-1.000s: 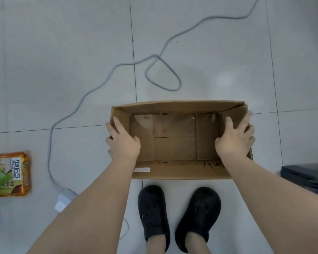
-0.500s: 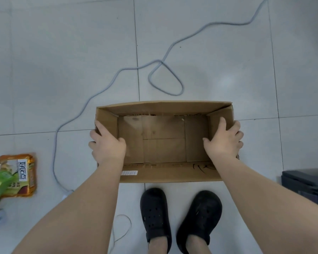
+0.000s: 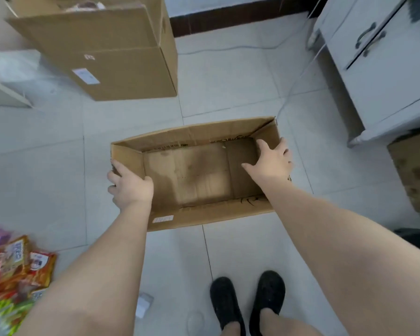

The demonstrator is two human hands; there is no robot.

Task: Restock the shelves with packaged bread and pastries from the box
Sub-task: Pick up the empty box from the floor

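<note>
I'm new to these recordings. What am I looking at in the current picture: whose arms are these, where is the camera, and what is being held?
The camera sits on a person's head, looking down, so the arms and black shoes are the wearer's own. No machine is involved. The left hand and right hand each grip an end wall of an open cardboard box; nothing shows inside it. On the tiled floor lie snack packets at lower left and a bigger box at upper left. A grey cabinet stands at right.
</note>
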